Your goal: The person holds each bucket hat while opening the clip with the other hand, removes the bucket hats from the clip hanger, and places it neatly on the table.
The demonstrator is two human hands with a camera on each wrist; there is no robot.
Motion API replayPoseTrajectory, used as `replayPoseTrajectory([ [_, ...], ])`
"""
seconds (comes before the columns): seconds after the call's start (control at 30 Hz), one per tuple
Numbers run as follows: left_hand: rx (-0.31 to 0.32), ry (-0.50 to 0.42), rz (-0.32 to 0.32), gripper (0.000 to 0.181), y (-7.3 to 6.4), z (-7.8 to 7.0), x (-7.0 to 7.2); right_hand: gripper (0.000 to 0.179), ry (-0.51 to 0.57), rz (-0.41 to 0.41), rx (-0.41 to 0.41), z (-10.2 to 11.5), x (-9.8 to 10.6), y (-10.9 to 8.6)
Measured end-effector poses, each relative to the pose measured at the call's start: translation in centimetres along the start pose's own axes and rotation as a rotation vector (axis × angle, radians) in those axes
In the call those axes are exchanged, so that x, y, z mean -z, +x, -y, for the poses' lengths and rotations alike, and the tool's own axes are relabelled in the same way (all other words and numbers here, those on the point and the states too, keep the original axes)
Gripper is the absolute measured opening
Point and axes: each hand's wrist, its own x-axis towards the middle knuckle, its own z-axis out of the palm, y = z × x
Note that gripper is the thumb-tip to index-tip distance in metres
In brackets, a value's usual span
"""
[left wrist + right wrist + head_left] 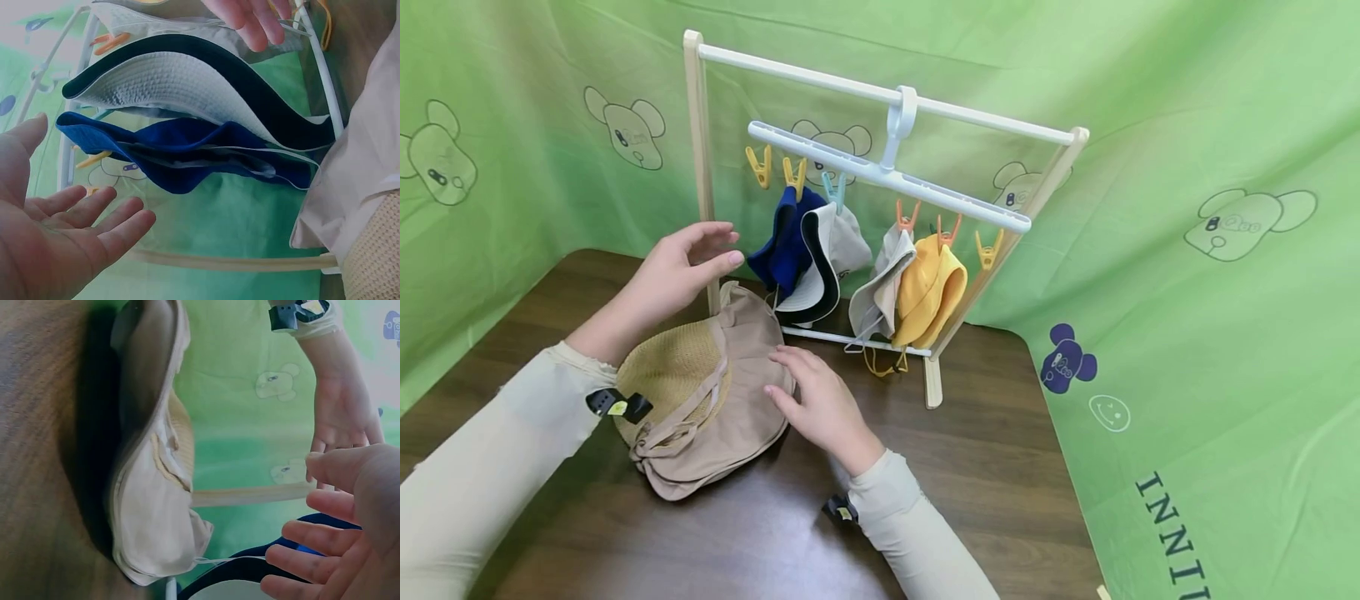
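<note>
My left hand (pixel 677 268) is raised beside the rack's left post, fingers and thumb apart around bare air. In the left wrist view its palm faces the hanging blue hat (pixel 181 150). A beige sun hat (pixel 756 346) with a woven straw crown and a fabric band lies on the table below that hand. My right hand (pixel 823 408) is at the hat's right edge, fingers extended and overlapping the brim in the head view. The right wrist view shows the right hand (pixel 337 544) with spread fingers, apart from the beige hat (pixel 153 519), and nothing in its grasp.
A wooden rack with a white top rail (pixel 820 79) carries a pale blue clip hanger (pixel 850 162). From its clips hang blue, white-and-black (pixel 850 242), grey-beige (pixel 880 283) and yellow (pixel 928 287) hats. The outermost yellow clips (pixel 988 250) hold nothing. Green cloth surrounds the brown table (pixel 985 500).
</note>
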Motion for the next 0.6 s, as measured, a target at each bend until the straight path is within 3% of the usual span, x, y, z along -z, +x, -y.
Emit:
replayPoseTrajectory([
  [0.6, 0.021, -0.082, -0.021, 0.068, 3.5, -2.2, -0.6, 0.049, 0.092, -0.094, -0.013, 0.5, 1.1, 1.6],
])
